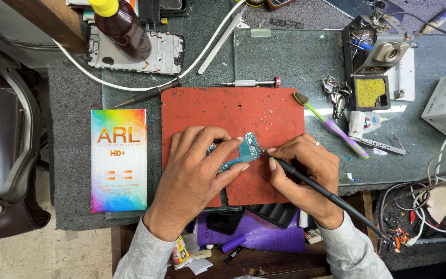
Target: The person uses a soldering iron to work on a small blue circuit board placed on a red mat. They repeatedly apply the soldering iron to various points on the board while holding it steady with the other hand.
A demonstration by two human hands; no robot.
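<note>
Our left hand (197,170) pinches the small teal circuit board (246,152) flat on the red mat (207,108), while our right hand (305,170), closed on the black soldering iron (311,183), touches its tip to the board's right edge.

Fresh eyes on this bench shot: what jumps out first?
The red rubber work mat at the centre, where the left hand pins a small teal circuit board and the right hand touches a thin black soldering iron to the board's edge. Next, the rainbow-coloured flat box lying left of the mat. Then the yellow-capped brown bottle at top left.
</note>
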